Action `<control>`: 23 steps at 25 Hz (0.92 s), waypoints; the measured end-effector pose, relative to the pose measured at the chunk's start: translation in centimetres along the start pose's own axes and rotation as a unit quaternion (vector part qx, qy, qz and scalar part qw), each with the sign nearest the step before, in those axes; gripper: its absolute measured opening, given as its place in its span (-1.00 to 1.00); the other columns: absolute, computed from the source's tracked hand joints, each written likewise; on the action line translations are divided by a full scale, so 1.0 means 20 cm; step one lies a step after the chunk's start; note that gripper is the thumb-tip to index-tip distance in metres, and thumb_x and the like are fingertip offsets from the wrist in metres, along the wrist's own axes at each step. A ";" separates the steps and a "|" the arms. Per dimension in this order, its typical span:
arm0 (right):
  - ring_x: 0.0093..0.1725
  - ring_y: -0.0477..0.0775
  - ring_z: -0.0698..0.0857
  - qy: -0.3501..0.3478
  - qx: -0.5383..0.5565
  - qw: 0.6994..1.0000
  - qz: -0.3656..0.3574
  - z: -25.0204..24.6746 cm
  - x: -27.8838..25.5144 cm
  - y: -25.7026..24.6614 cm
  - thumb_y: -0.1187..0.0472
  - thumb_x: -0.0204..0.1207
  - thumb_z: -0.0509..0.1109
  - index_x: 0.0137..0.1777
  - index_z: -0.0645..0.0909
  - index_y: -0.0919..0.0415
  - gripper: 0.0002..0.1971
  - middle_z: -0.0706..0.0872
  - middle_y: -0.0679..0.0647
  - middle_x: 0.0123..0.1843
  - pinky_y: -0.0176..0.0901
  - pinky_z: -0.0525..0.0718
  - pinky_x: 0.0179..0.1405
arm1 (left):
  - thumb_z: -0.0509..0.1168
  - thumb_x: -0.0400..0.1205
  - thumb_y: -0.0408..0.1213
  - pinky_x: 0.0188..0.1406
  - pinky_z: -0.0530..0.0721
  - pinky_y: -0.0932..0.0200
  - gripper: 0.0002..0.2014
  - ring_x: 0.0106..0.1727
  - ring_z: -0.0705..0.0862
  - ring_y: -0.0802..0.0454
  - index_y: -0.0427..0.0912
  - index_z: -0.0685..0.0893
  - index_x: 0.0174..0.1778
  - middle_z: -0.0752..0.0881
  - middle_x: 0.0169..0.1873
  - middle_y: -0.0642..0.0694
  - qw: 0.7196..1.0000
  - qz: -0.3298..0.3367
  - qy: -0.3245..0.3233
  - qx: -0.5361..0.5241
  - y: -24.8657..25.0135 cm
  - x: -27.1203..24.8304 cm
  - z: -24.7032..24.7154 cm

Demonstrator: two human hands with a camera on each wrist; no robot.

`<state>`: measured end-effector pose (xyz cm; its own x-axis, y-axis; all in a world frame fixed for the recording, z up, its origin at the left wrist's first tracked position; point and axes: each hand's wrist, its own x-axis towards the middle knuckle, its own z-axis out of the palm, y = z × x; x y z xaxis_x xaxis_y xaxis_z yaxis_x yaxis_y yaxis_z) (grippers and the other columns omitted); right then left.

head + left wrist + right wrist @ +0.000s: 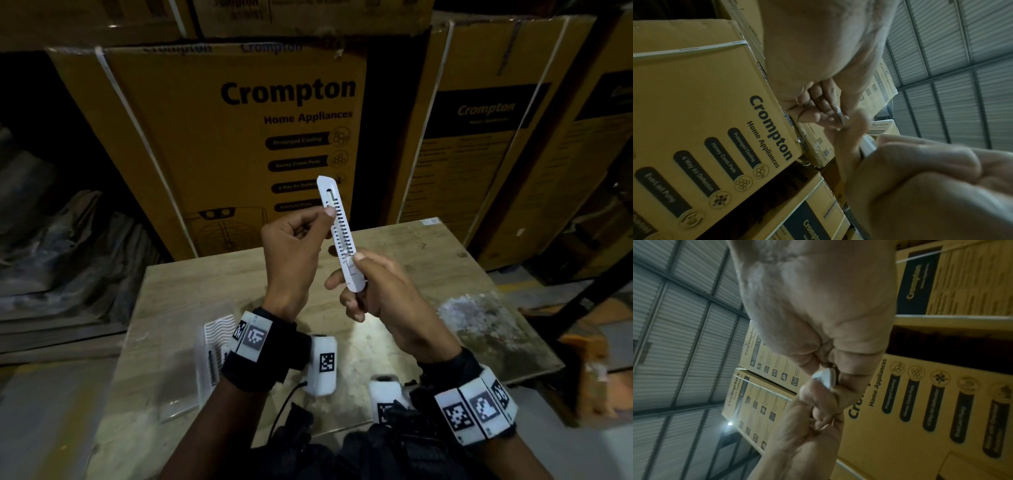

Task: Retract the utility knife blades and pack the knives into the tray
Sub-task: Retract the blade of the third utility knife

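A white utility knife (337,229) is held upright above the table, tip up, with no blade showing past the tip. My left hand (301,236) pinches its upper part between thumb and curled fingers. My right hand (359,274) grips the lower end, thumb on the slider (351,263). The knife's edge (869,146) shows between the fingers in the left wrist view, and its butt end (825,378) in the right wrist view. A clear plastic tray (209,356) lies at the table's left, partly hidden by my left wrist, with another white knife (214,363) in it.
The wooden table (428,274) stands in front of stacked Crompton cardboard boxes (239,137). Grey bundled material (51,240) lies on the floor to the left. A dark metal frame (582,291) slants at the right.
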<state>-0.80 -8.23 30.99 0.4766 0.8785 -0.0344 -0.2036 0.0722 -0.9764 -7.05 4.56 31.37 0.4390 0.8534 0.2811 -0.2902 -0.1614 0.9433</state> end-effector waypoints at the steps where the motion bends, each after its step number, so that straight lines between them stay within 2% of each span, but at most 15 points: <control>1: -0.46 0.05 0.51 0.009 -0.010 1.000 -0.005 0.00 -0.02 0.01 0.27 0.83 0.09 0.39 0.61 0.12 -0.69 0.80 0.27 -0.10 -0.14 0.49 -0.52 | 0.49 0.64 -0.36 -0.39 0.61 0.44 -0.91 -0.35 0.73 0.32 -0.25 0.88 -0.01 0.88 -0.24 -0.02 1.000 -0.004 0.005 -0.003 0.00 -0.01 -0.01; 4: -0.44 0.08 0.56 0.027 -0.024 0.999 -0.028 0.00 -0.05 0.03 0.43 0.76 0.12 0.40 0.60 0.13 -0.63 0.85 0.31 0.01 -0.11 0.58 -0.48 | 0.49 0.64 -0.35 -0.43 0.60 0.42 -0.90 -0.39 0.73 0.27 -0.28 0.88 -0.01 0.87 -0.28 -0.08 1.000 -0.008 0.008 -0.005 0.01 -0.03 -0.02; 8: -0.44 0.10 0.64 0.034 -0.054 0.997 -0.047 0.01 -0.09 0.05 0.35 0.81 0.14 0.37 0.62 0.07 -0.69 0.86 0.30 -0.01 -0.12 0.62 -0.48 | 0.51 0.63 -0.29 -0.50 0.64 0.23 -0.87 -0.34 0.77 0.11 -0.28 0.89 -0.02 0.89 -0.26 -0.11 1.000 -0.026 -0.005 0.004 -0.01 -0.04 -0.02; 10: -0.39 0.15 0.72 0.033 -0.106 0.992 -0.053 -0.01 -0.11 0.04 0.34 0.81 0.18 0.36 0.64 0.10 -0.71 0.86 0.30 -0.01 -0.12 0.66 -0.47 | 0.51 0.62 -0.30 -0.48 0.70 0.20 -0.87 -0.34 0.79 0.09 -0.30 0.88 -0.04 0.90 -0.28 -0.11 0.999 -0.036 -0.012 0.009 0.00 -0.05 -0.02; 12: -0.36 0.18 0.79 0.048 -0.188 0.978 -0.083 -0.06 -0.10 0.04 0.35 0.77 0.26 0.40 0.67 0.21 -0.72 0.88 0.24 -0.04 -0.10 0.70 -0.46 | 0.51 0.62 -0.33 -0.46 0.74 0.21 -0.89 -0.36 0.81 0.09 -0.31 0.88 -0.08 0.89 -0.31 -0.09 0.999 -0.046 -0.016 0.012 0.00 -0.04 -0.02; 14: -0.36 0.15 0.83 0.071 -0.246 0.960 -0.109 -0.10 -0.10 0.03 0.34 0.72 0.35 0.37 0.71 0.22 -0.73 0.89 0.18 -0.10 -0.08 0.71 -0.47 | 0.51 0.62 -0.34 -0.44 0.78 0.19 -0.91 -0.38 0.82 0.05 -0.29 0.88 -0.10 0.89 -0.34 -0.09 0.998 -0.055 -0.022 0.016 0.00 -0.04 -0.02; 16: -0.40 0.11 0.85 0.067 -0.278 0.949 -0.132 -0.11 -0.11 0.03 0.33 0.70 0.39 0.26 0.75 0.20 -0.79 0.88 0.16 -0.19 -0.07 0.73 -0.51 | 0.52 0.62 -0.33 -0.38 0.83 0.11 -0.92 -0.37 0.84 -0.02 -0.29 0.88 -0.11 0.89 -0.34 -0.12 0.998 -0.061 -0.026 0.022 0.00 -0.04 -0.02; 18: -0.46 0.07 0.84 0.046 -0.311 0.936 -0.158 -0.12 -0.11 0.03 0.32 0.71 0.38 0.17 0.78 0.33 -0.82 0.86 0.23 -0.24 0.02 0.77 -0.55 | 0.52 0.61 -0.35 -0.36 0.85 0.05 -0.94 -0.35 0.86 -0.06 -0.24 0.88 -0.15 0.89 -0.33 -0.13 0.997 -0.061 -0.029 0.024 0.00 -0.05 0.00; 20: -0.48 0.04 0.83 0.042 -0.334 0.925 -0.177 -0.13 -0.10 0.04 0.30 0.71 0.38 0.17 0.78 0.42 -0.79 0.85 0.26 -0.27 0.09 0.79 -0.55 | 0.52 0.61 -0.36 -0.37 0.85 0.06 -0.94 -0.35 0.87 -0.08 -0.21 0.88 -0.17 0.89 -0.33 -0.14 0.998 -0.059 -0.027 0.025 0.01 -0.05 0.01; 23: -0.47 -0.03 0.84 0.040 -0.354 0.912 -0.203 -0.17 -0.07 0.04 0.28 0.71 0.40 0.18 0.79 0.40 -0.78 0.86 0.20 -0.28 0.06 0.80 -0.53 | 0.53 0.60 -0.34 -0.37 0.85 0.08 -0.91 -0.34 0.88 -0.09 -0.30 0.89 -0.12 0.89 -0.31 -0.17 0.997 -0.065 -0.015 0.033 0.00 -0.04 0.02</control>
<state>1.20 -10.96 29.54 0.4561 0.8081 0.3728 0.5930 0.0364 -0.8044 -7.04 3.71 31.29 0.4954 0.8536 0.1609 -0.1741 -0.0838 0.9812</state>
